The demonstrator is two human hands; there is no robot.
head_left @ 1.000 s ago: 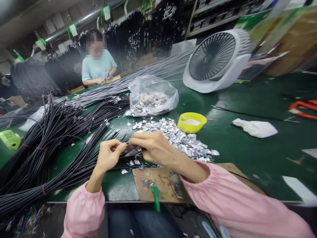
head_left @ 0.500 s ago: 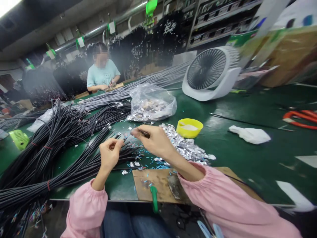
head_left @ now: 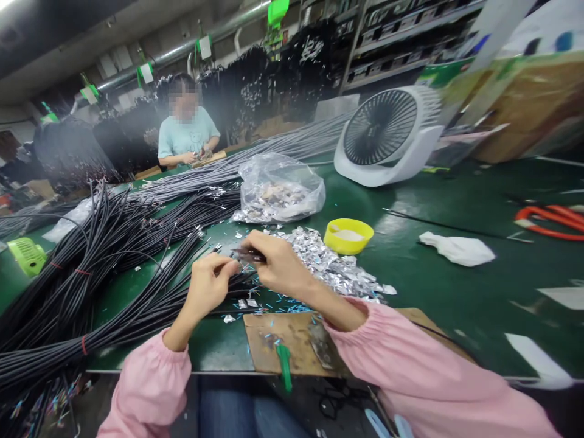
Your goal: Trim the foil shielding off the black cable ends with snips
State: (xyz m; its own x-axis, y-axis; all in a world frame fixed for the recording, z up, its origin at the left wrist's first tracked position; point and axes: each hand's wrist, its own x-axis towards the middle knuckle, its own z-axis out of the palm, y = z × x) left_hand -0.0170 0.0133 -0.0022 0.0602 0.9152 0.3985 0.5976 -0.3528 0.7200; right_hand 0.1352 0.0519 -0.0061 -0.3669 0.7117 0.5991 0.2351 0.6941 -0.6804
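Note:
My left hand is closed in a pinch over the ends of the black cables, seemingly on one cable end, though its fingers cover most of it. Close by on the right, my right hand is wrapped round a small dark hand tool. The tool's tip meets the left fingertips; its exact kind is hard to make out. Beneath and beside the hands lie blue wire scraps and a heap of crumpled silver foil pieces.
Behind the hands stands a clear bag of scraps. A yellow dish, a white fan and a white cloth-like piece are to the right. A brown board with a green clamp lies at the table edge. A co-worker sits opposite.
My left hand has moved slightly right and turned over more toward the right hand. The dark tool in my right hand now shows more plainly, reaching the left fingertips.

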